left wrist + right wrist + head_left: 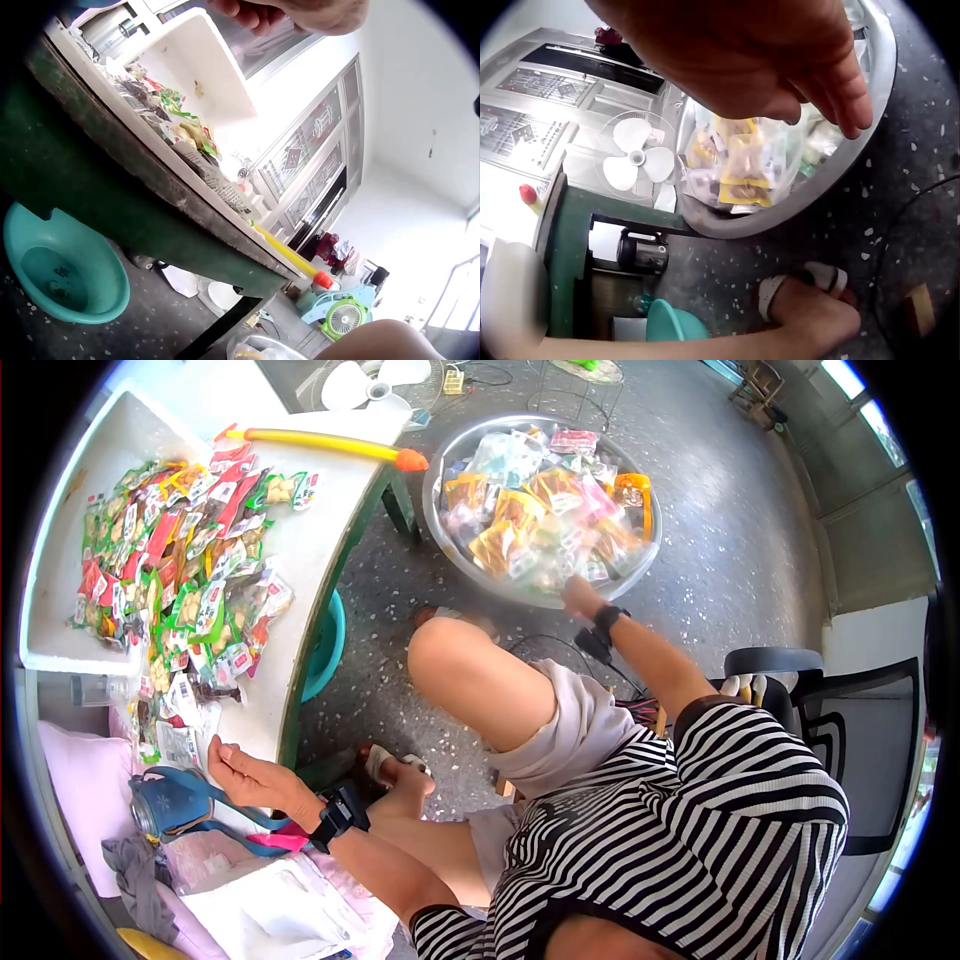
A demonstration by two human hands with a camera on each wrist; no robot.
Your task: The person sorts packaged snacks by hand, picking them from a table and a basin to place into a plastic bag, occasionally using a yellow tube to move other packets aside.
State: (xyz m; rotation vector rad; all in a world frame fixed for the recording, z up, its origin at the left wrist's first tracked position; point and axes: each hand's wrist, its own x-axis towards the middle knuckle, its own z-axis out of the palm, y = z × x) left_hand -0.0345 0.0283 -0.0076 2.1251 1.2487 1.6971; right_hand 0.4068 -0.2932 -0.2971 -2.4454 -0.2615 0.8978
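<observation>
My right hand (582, 598), blurred in the head view, is at the near rim of a wide metal basin (436, 510). The right wrist view shows that hand (757, 60) above the basin with extended fingers and no packet in them. Clear and yellow-edged snack packets (520, 510) fill the basin; those nearest the hand are blurred. My left hand (255, 778) hangs by the front edge of a white-topped table (300, 550), its fingers loosely bent around nothing. Small green and red snack packets (190, 550) lie heaped in a white foam box (55, 600) and spill onto the tabletop.
A yellow tube (320, 442) with an orange end lies along the table's back. Under the table is a teal basin (325, 650). A blue strapped bottle (170, 805) is left of my left hand. A fan (375, 390) stands behind; a black chair (860, 740) is at right.
</observation>
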